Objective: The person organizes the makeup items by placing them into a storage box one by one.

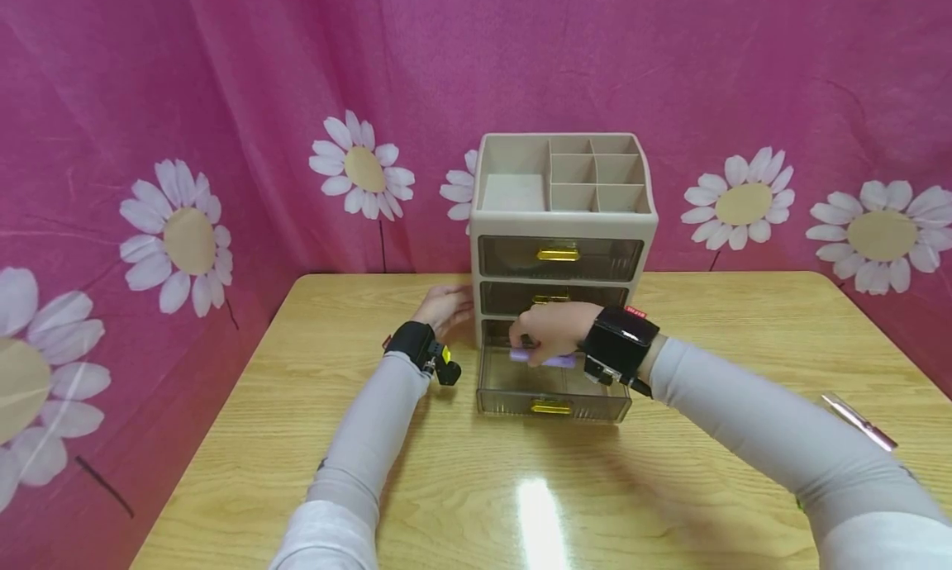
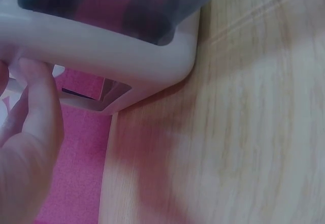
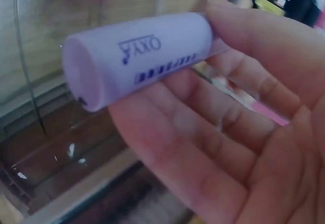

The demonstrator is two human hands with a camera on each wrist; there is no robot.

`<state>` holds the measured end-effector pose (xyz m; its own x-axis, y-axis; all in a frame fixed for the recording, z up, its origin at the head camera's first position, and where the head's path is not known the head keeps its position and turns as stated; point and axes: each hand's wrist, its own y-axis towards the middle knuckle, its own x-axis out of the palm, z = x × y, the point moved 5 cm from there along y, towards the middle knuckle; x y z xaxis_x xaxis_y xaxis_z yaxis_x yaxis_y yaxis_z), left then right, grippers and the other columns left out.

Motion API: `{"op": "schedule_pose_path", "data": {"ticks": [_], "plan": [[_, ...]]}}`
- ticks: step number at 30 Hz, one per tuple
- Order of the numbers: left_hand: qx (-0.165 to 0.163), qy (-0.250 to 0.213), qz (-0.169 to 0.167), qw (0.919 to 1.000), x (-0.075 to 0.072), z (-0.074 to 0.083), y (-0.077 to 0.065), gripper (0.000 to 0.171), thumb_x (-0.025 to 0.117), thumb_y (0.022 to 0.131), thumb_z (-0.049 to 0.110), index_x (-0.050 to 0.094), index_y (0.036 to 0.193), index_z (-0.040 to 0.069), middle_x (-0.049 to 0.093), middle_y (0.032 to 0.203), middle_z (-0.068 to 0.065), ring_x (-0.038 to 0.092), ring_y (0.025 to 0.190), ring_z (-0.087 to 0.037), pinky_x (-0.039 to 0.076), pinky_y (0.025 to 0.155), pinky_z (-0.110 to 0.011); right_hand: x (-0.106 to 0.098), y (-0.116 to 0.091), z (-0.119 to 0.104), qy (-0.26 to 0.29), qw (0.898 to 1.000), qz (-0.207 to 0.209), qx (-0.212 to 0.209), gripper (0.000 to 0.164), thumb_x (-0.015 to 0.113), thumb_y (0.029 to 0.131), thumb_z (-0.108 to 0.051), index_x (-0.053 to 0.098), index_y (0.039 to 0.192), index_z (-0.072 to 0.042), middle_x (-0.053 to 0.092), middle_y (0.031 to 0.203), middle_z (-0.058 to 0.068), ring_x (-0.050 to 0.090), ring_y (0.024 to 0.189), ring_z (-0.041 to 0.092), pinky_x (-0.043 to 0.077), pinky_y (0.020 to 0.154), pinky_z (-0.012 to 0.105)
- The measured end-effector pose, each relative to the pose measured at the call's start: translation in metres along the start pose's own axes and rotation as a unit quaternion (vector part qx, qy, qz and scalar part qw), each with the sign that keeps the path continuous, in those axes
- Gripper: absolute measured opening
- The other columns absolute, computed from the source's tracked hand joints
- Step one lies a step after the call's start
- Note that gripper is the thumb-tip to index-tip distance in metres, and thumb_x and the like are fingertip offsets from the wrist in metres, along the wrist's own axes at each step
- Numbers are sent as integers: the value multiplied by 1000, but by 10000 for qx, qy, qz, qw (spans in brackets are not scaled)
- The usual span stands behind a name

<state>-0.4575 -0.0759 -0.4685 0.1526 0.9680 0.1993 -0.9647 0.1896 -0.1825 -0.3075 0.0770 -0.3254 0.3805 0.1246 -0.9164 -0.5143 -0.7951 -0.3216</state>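
Note:
My right hand (image 1: pixel 558 330) holds a lilac cylindrical tube (image 3: pixel 139 56) between thumb and fingers. Dark "OXYA" lettering and a row of dark marks show on the tube in the right wrist view. In the head view that hand is over the pulled-out bottom drawer (image 1: pixel 552 406) of a beige desktop drawer organizer (image 1: pixel 565 223); the drawer is see-through with a gold handle. Against the organizer's left side lies my left hand (image 1: pixel 446 307). Its fingers touch the beige frame beside a side cutout in the left wrist view, and some fingertips are out of sight.
Two upper drawers (image 1: pixel 513 258) of the organizer are closed, and divided compartments (image 1: pixel 597 169) form its top. A slender shiny pinkish object (image 1: pixel 859 421) lies at the right of the wooden table (image 1: pixel 297 438). A pink flowered curtain (image 1: pixel 424 49) hangs behind.

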Motion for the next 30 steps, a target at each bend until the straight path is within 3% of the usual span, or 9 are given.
{"op": "schedule_pose_path", "data": {"ticks": [5,9,12,13,16,18,21,27,30], "plan": [[25,-320,-201,9993,-52,-85,127,39,61,85,6,55,123,4,61,114,-13,60,102,-24,51,84,-36,7,23,1,-309,9993,-222,-42,19,69,79,-10,60,95,-6,38,60,-6,36,55,7,32,52,17],[266,-373,-426,9980,-41,-66,98,33,62,84,5,59,117,2,63,108,-12,62,97,-21,53,80,-33,19,42,8,-522,9981,-332,-56,21,72,78,-15,61,96,-9,42,66,-6,38,59,9,34,54,20],[263,-90,-280,9992,-8,-14,17,30,55,89,2,57,118,-3,61,110,-16,61,98,-22,52,83,-31,28,49,9,-511,9972,-544,-102,21,72,78,-16,62,95,-9,46,70,-5,39,60,9,35,54,20],[190,-35,-213,9996,-8,-16,18,31,55,89,3,56,119,-3,61,112,-16,60,100,-23,51,84,-31,30,50,8,-451,9971,-610,-104,20,72,78,-16,62,94,-8,48,71,-5,40,59,8,35,54,19],[-130,208,155,9996,13,15,-28,35,49,93,1,49,127,-6,55,122,-18,54,111,-26,45,94,-34,36,51,7,-162,9965,-819,-57,18,71,78,-14,62,92,-7,52,74,-4,44,54,7,40,50,17],[-114,140,128,9998,15,18,-32,35,51,92,3,50,126,-5,56,121,-17,55,109,-25,46,93,-32,40,53,9,46,9964,-848,39,17,71,78,-14,61,90,-8,52,74,-4,46,51,6,42,47,17],[-130,192,164,9996,5,4,-6,37,48,93,2,46,129,-5,54,121,-19,54,110,-26,45,94,-33,44,56,11,337,9952,-904,191,15,71,77,-10,61,88,-8,54,71,-1,49,47,8,44,42,18],[216,-258,-307,9990,-43,-69,101,41,61,87,8,52,126,0,61,112,-17,60,99,-24,52,82,-35,48,60,11,390,9928,-1121,148,15,63,77,2,62,89,-7,56,73,2,50,47,8,43,41,17],[323,-546,-531,9966,-51,-80,115,40,67,82,10,57,120,3,63,107,-13,62,95,-21,54,78,-33,50,61,12,492,9921,-1147,149,13,63,77,1,61,86,-7,54,69,1,51,45,9,44,40,17]]}}
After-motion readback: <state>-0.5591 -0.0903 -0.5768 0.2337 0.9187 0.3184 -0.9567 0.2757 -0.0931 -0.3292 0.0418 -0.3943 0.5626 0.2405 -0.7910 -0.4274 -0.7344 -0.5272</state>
